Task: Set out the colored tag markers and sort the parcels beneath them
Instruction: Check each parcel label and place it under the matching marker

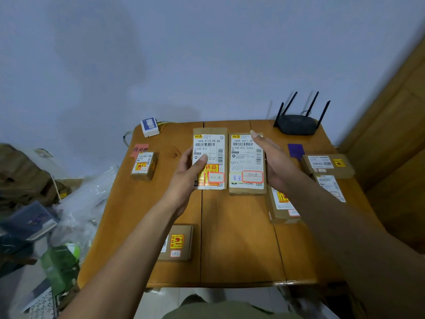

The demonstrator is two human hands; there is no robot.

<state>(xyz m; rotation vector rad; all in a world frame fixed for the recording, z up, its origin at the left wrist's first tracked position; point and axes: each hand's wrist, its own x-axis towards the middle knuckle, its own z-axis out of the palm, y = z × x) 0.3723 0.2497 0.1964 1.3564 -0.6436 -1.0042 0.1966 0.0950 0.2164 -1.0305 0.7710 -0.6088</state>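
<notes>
Handling two parcels side by side, mid-frame.
My left hand [186,172] pinches the left parcel [210,147]; my right hand [274,163], fingers straight, presses the right parcel [245,157].

At the desk [234,238], the left hand [188,171] grips the 140A parcel [209,140]. The right hand [273,162] lies flat against the 548A parcel [245,162] just beside it.

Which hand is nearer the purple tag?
Right. The right hand rests against the right edge of the C671 parcel, left of the purple tag; the left hand grips the 140A parcel farther left.
</notes>
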